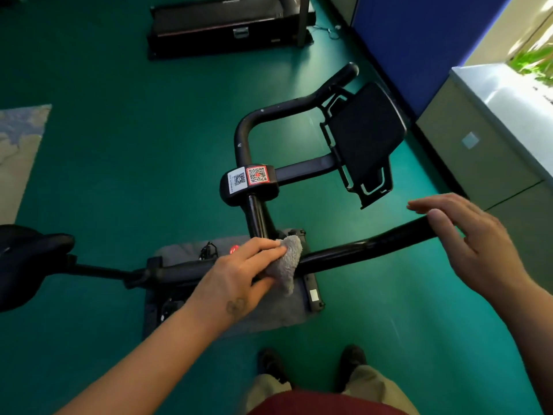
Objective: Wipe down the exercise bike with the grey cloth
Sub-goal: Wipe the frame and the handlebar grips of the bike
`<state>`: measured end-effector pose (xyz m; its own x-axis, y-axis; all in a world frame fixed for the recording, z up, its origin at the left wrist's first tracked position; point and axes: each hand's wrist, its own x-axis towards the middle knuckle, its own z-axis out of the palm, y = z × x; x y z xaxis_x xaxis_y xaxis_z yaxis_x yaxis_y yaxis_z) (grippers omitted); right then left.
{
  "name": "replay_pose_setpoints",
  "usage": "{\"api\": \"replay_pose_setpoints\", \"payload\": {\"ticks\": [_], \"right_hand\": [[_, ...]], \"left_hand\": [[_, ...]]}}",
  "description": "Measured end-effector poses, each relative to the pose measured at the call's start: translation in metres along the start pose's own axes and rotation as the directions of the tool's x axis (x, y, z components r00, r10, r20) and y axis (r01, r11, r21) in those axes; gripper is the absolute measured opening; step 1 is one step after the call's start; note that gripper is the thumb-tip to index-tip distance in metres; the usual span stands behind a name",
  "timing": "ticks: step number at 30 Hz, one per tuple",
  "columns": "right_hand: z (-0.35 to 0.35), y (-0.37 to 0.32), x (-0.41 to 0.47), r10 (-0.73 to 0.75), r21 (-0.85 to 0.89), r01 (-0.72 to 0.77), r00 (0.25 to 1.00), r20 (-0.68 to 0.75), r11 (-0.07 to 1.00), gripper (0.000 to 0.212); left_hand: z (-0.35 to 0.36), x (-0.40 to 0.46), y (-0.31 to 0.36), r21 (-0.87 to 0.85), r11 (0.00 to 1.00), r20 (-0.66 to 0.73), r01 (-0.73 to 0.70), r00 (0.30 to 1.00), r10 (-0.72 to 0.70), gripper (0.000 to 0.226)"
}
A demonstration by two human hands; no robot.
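Observation:
The black exercise bike [263, 187] stands below me, seen from above, with its handlebars, QR-code stickers on the centre clamp and a black tablet holder [366, 136]. My left hand [239, 274] grips the grey cloth [288, 262] and presses it on the near handlebar [359, 247] close to the stem. My right hand [469, 244] has its fingers straight over the right end of that bar, the thumb against the bar's tip. The black saddle [27, 259] sits at the left edge.
The bike stands on a grey mat [278, 313] on green floor. A black treadmill [227, 22] lies at the back. A blue partition [419, 40] and beige cabinets [490, 145] line the right side. My shoes [311, 366] are at the bottom.

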<state>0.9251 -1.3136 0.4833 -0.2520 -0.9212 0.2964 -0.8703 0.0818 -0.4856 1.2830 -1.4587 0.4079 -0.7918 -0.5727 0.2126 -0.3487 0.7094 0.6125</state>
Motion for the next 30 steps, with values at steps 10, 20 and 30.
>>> {"api": "replay_pose_setpoints", "payload": {"ticks": [10, 20, 30], "right_hand": [[0.011, 0.023, 0.01, 0.07, 0.467, -0.141, 0.984, 0.165, 0.873, 0.087], [0.009, 0.042, 0.009, -0.027, 0.683, -0.206, 0.949, 0.314, 0.7, 0.1], [0.013, 0.055, 0.006, -0.075, 0.78, -0.262, 0.928, 0.366, 0.568, 0.089]], "left_hand": [[0.057, 0.03, 0.09, -0.101, 0.957, -0.19, 0.272, 0.939, -0.287, 0.065], [0.104, 0.088, 0.154, -0.162, 0.917, -0.261, 0.365, 0.88, -0.397, 0.056], [0.12, 0.108, 0.187, -0.31, 0.881, -0.365, 0.358, 0.811, -0.458, 0.058]]}}
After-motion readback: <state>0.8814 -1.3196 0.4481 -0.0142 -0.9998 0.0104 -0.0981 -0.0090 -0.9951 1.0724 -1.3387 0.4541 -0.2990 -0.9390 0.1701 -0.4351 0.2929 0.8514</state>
